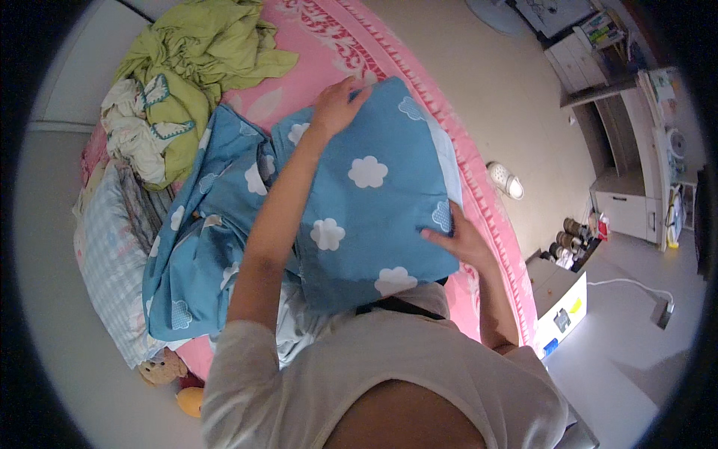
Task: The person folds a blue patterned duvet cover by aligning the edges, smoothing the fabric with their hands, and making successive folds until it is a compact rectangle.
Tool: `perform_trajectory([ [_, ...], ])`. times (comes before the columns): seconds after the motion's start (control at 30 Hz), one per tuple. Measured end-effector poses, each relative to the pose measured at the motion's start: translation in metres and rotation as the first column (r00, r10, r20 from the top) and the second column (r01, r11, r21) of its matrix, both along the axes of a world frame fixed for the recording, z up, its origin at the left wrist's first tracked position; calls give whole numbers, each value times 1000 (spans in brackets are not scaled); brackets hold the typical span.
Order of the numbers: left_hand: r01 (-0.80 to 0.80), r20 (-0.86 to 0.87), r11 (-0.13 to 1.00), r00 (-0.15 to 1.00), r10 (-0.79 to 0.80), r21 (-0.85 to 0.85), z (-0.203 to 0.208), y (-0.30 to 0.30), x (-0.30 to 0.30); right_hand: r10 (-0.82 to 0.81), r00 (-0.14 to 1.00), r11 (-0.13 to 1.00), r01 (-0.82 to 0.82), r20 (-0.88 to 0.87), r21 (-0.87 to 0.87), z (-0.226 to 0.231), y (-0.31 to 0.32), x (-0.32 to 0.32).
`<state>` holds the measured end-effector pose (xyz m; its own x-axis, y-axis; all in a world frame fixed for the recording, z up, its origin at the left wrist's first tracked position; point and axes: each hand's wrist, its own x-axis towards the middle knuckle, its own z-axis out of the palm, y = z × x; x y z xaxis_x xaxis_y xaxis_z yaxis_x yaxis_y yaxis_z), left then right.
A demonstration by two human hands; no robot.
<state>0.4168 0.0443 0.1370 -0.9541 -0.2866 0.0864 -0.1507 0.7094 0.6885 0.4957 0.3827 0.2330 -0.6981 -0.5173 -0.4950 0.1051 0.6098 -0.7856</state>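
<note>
A blue cloth with white clouds [348, 209], perhaps a duvet cover or sheet, lies folded into a thick rectangle in front of me on the bed. My left hand [340, 108] rests at its far edge, fingers stretched out along the border. At the right edge, my right hand [467, 239] grips the cloth, thumb on top and the other fingers at the side, partly hidden. A pale underside shows along that edge. More of the same blue fabric [202, 262] spreads rumpled to the left, beneath my left forearm.
A pink patterned bedspread [299, 41] covers the bed. Crumpled green cloth [202, 52] and a white cloth [134, 123] lie far left, near a checked pillow [123, 262]. A teddy bear [162, 368] sits at the near left. A white clog [505, 180] is on the floor at right.
</note>
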Motion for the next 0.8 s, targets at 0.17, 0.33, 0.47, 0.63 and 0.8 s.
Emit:
perform_trajectory([
  [0.17, 118, 297, 955, 934, -200, 272, 38, 33, -63, -201, 979, 969, 202, 19, -143, -36, 26, 38],
  [0.33, 66, 533, 882, 775, -340, 467, 50, 25, -86, -324, 925, 844, 377, 198, -381, -32, 27, 35],
  [0.47, 77, 227, 778, 935, -274, 623, 59, 34, -103, -449, 851, 749, 525, 273, -405, 6, 41, 14],
  [0.63, 205, -29, 632, 960, -277, 747, 156, 103, -144, -624, 772, 632, 588, 118, -504, 59, 123, -16],
  [0.8, 543, -501, 784, 789, -356, 300, 220, 225, -210, -806, 572, 560, 652, -153, -511, 52, 257, -51],
])
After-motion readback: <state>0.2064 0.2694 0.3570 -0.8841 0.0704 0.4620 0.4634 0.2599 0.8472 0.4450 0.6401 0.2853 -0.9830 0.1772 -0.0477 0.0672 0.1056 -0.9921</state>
